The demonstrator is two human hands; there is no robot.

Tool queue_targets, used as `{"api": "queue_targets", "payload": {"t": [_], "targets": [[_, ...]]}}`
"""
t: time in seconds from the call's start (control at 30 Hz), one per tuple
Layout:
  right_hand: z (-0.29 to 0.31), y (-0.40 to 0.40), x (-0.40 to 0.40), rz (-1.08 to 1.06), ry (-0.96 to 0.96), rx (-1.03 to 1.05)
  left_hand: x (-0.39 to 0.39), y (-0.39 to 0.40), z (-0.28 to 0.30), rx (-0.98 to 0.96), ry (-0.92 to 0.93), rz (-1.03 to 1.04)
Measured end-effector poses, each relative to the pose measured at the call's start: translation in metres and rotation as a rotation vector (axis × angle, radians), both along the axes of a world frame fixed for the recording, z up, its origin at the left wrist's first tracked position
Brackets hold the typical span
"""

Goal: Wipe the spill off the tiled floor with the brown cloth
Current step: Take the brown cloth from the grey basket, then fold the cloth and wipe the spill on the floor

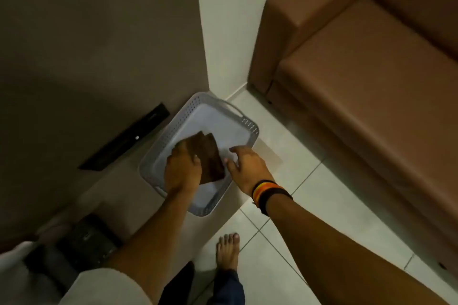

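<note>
A folded brown cloth (210,156) lies inside a grey perforated basket (195,104) that stands on the floor in a wall corner. My left hand (182,168) is closed on the cloth's left edge, inside the basket. My right hand (245,164) hovers just right of the cloth with fingers spread, holding nothing; it wears striped bands at the wrist. The white tiled floor (309,205) spreads to the right. I see no clear spill on the tiles.
A brown sofa (359,77) fills the right side, close to the basket. A dark wall stands to the left with a black bar (128,138) low on it. Dark objects (84,242) sit at lower left. My bare foot (226,252) rests on the tiles below the basket.
</note>
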State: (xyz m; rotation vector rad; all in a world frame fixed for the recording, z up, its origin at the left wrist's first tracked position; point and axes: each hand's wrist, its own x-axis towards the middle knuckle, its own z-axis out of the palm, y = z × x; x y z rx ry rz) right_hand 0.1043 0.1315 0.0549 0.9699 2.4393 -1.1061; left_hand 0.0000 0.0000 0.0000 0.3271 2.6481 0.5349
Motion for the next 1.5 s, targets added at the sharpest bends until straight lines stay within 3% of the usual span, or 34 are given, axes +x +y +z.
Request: {"api": "queue_targets", "payload": {"t": [0.13, 0.37, 0.53, 0.77, 0.93, 1.1, 1.3, 1.5], "targets": [[-0.06, -0.011, -0.038, -0.166, -0.102, -0.14, -0.012, -0.001, -0.048, -0.123, -0.104, 0.207], [-0.118, -0.02, -0.074, -0.361, -0.214, -0.225, -0.036, -0.004, -0.086, 0.032, -0.292, 0.516], [-0.125, -0.018, -0.083, -0.478, -0.198, -0.394, -0.041, -0.008, -0.079, 0.265, -0.416, 0.545], [-0.069, -0.006, -0.045, -0.774, 0.067, -0.731, -0.009, 0.002, -0.011, 0.467, -0.301, 0.354], [-0.017, 0.032, 0.055, -0.943, 0.227, -0.827, 0.055, 0.055, 0.036, 0.471, -0.256, 0.099], [0.001, 0.068, 0.213, -1.214, 0.359, -0.899, 0.186, 0.131, 0.056, 0.445, -0.318, -0.135], [-0.044, 0.074, 0.429, -1.501, 0.488, -0.879, 0.39, 0.175, 0.014, 0.37, -0.473, -0.325], [-0.129, 0.043, 0.612, -1.735, 0.467, -0.766, 0.571, 0.168, -0.07, 0.254, -0.582, -0.49]]}}
